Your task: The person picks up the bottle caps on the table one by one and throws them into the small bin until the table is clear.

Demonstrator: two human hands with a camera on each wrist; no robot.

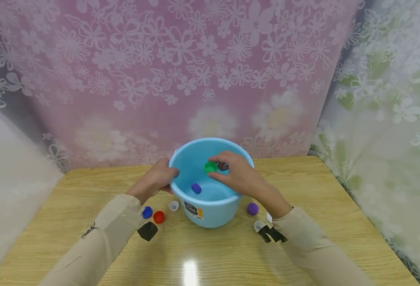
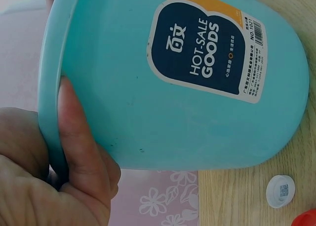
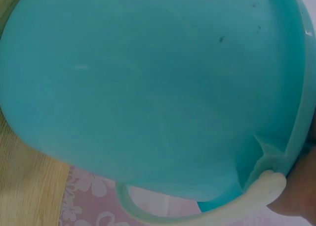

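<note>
A light blue plastic bucket (image 1: 213, 216) with a label (image 2: 207, 50) stands on the wooden table. My left hand (image 1: 158, 178) grips its left rim, thumb over the edge and fingers along the outside wall. Over the bucket's mouth, my right hand (image 1: 240, 174) pinches a green bottle cap (image 1: 210, 167) between thumb and fingertips. A purple cap (image 1: 196, 188) lies inside, tilted, below the green one. From the right wrist, the bucket's outer wall (image 3: 148, 87) and white handle (image 3: 247, 201) fill the view, hiding the held cap.
Left of the bucket lie a blue cap (image 1: 147, 212), a red cap (image 1: 159, 217) and a white cap (image 1: 174, 205). To its right are a purple cap (image 1: 253, 209) and a whitish cap (image 1: 259, 226), with another white one beside the right sleeve. A pink floral curtain (image 1: 181, 79) hangs behind the table.
</note>
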